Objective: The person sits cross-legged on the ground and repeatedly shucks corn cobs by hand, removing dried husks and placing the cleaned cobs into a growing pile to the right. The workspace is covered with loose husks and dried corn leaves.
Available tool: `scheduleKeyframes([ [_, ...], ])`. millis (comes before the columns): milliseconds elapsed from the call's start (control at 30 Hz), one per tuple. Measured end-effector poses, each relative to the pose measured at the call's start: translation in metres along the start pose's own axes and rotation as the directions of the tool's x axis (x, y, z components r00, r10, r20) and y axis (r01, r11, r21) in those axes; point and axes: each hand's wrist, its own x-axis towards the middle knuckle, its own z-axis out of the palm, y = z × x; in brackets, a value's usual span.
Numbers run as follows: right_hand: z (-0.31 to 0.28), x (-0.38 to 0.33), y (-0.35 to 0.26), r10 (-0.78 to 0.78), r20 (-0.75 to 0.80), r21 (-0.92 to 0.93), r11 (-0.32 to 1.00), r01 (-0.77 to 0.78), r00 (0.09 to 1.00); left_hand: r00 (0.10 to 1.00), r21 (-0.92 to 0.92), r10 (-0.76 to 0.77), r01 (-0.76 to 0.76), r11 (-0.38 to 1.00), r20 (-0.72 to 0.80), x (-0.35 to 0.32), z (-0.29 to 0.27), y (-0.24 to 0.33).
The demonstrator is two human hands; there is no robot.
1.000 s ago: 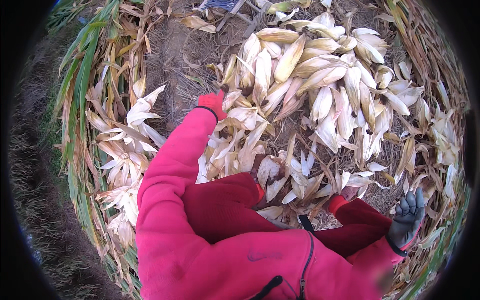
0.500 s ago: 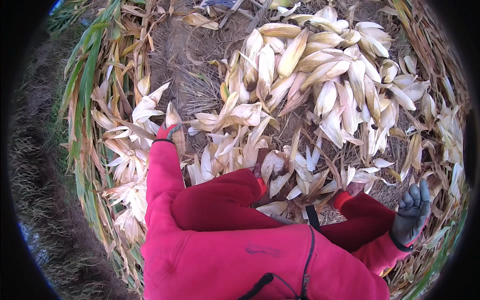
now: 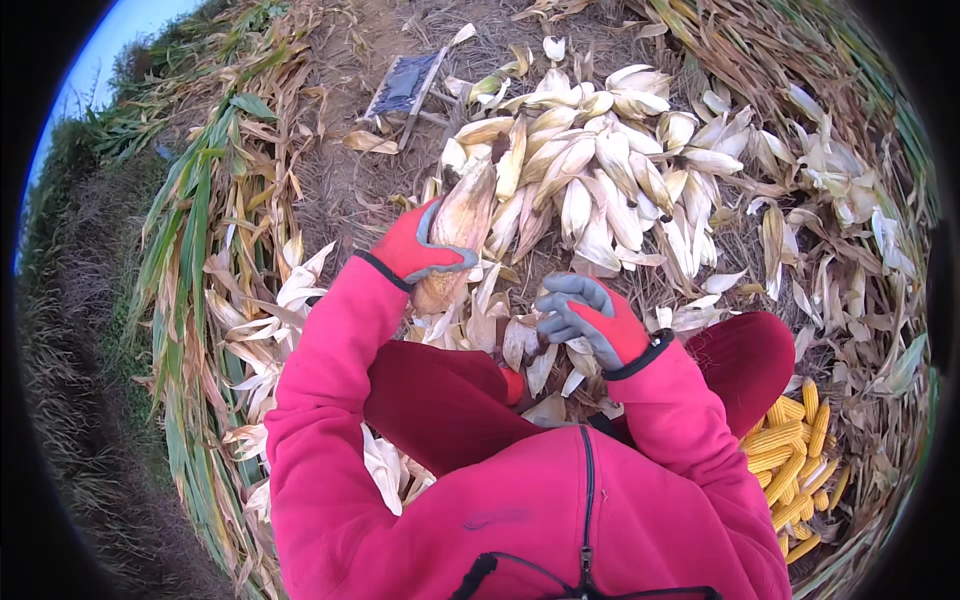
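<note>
My left hand (image 3: pixel 425 245), in a red and grey work glove, is closed round an unhusked ear of corn (image 3: pixel 467 215). The ear stands nearly upright, its husk pale and stained brown. To the right of it my right hand (image 3: pixel 595 318), gloved alike, hangs in the air with loosely bent fingers and nothing between them. Both hands are in front of my knees, apart from each other. Beyond them lies a heap of unhusked corn ears (image 3: pixel 610 165) in dry husks.
Husked yellow cobs (image 3: pixel 795 460) are piled by my right knee. Torn husks (image 3: pixel 265 350) lie along my left, beside a band of cornstalks (image 3: pixel 190 260). More stalks (image 3: pixel 760 60) line the far right. A small stool with a dark seat (image 3: pixel 405 82) lies beyond the heap.
My left hand has come up from the husks on the left, now holding an unhusked ear. My right hand has swung in from the far right. The view has shifted, showing the yellow cobs.
</note>
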Motion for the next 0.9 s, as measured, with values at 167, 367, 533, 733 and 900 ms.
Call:
scheduleKeyframes([
  [167, -0.020, 0.007, 0.022, -0.289, -0.199, 0.001, 0.956, 0.295, 0.936, 0.981, -0.421, -0.102, 0.164, 0.892, 0.166, -0.019, 0.107, -0.035],
  [367, -0.069, 0.003, 0.039, -0.157, -0.193, -0.469, 0.882, 0.050, 0.969, 0.992, -0.202, -0.058, 0.080, 0.976, 0.116, -0.041, 0.171, -0.079],
  [533, -0.075, -0.004, 0.036, -0.302, -0.179, -0.676, 0.729, 0.106, 0.936, 0.996, 0.064, -0.037, 0.032, 0.997, 0.083, -0.036, 0.172, -0.083],
  [733, -0.094, 0.001, 0.037, -0.237, -0.200, -0.681, 0.731, 0.040, 0.951, 0.997, 0.434, -0.065, 0.038, 0.900, 0.048, -0.031, 0.177, -0.069],
  [900, -0.102, 0.003, 0.048, -0.268, -0.223, -0.649, 0.758, 0.063, 0.937, 0.998, 0.560, 0.058, -0.025, 0.828, -0.040, -0.034, 0.188, -0.054],
])
